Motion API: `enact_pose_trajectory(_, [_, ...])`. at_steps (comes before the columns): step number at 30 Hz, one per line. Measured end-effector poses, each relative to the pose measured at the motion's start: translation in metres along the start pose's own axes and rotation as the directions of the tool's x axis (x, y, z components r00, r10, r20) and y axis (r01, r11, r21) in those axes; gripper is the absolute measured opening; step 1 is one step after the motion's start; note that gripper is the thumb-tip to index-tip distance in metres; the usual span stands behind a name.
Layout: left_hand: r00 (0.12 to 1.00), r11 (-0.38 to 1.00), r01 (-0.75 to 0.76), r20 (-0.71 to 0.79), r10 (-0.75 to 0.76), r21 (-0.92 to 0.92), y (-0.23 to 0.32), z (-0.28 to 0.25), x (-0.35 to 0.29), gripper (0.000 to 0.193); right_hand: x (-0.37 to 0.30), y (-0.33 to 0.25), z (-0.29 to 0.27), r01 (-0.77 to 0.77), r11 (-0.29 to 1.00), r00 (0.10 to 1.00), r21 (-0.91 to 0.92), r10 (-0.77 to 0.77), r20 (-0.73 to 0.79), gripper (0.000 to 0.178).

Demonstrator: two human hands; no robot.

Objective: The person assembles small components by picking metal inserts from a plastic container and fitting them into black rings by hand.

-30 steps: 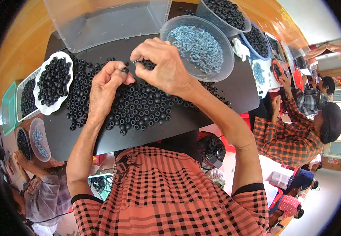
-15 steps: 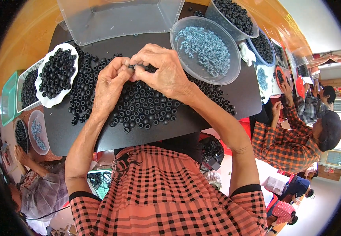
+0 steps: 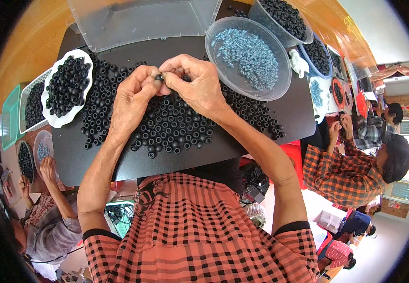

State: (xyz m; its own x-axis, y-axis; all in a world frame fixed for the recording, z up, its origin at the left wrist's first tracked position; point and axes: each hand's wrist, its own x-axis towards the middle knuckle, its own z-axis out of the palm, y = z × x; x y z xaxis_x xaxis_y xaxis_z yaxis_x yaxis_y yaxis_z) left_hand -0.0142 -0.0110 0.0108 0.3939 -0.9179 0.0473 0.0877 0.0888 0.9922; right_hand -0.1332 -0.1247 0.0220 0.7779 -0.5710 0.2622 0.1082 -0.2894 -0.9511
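My left hand (image 3: 133, 96) pinches a small black round cap (image 3: 158, 77) between thumb and fingertips, its open end partly showing. Close against it, my right hand (image 3: 196, 84) has its thumb and forefinger pressed together; whatever sits between them is too small to make out. Both hands hover over a spread of loose black hollow caps (image 3: 176, 127) on the dark table (image 3: 105, 167). Right of my right hand stands a clear round tub (image 3: 282, 87) with a heap of small bluish spring-like coils (image 3: 249, 56).
On the left, a white scalloped dish (image 3: 59, 121) holds black caps, beside a white basket (image 3: 23, 127) and a green tray (image 3: 12, 113). A clear bin (image 3: 143, 28) stands at the back; a filled tub (image 3: 282, 21) is behind right. Co-workers (image 3: 350, 165) sit on both sides.
My hands stay together, with the cap now showing more at the left fingertips. The co-worker on the left has reached into a bowl; the one on the right has brought both hands together.
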Motion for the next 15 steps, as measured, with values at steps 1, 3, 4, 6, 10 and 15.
enact_pose_trajectory(1, [1.0,1.0,0.009,0.016,-0.009,0.014,0.001,0.001,-0.001,0.011,0.001,0.001,0.0,-0.014,1.0,1.0,0.012,0.015,-0.009,0.009])
enact_pose_trajectory(3, [1.0,1.0,0.022,0.015,-0.022,-0.015,0.001,0.001,-0.001,0.011,-0.001,-0.002,0.001,0.007,0.999,1.0,-0.031,-0.007,0.0,0.009])
enact_pose_trajectory(4, [0.999,0.998,0.036,0.014,-0.036,-0.044,0.001,0.0,-0.001,0.012,-0.001,-0.004,0.0,0.028,0.997,1.0,-0.074,-0.027,0.01,0.009])
enact_pose_trajectory(6, [0.998,0.994,0.058,0.02,-0.056,-0.087,-0.004,-0.003,0.001,0.012,-0.001,-0.002,0.002,0.027,0.999,1.0,-0.047,-0.027,0.006,0.009])
enact_pose_trajectory(10, [0.998,0.943,0.066,0.004,-0.069,-0.325,-0.005,-0.013,0.006,0.014,-0.003,0.0,0.004,0.078,0.994,0.997,-0.07,-0.079,-0.007,0.009])
enact_pose_trajectory(15, [0.976,0.933,-0.105,-0.216,0.03,-0.344,0.01,-0.04,0.014,0.019,0.011,-0.002,-0.009,0.135,0.949,0.984,-0.286,-0.163,-0.075,0.014])
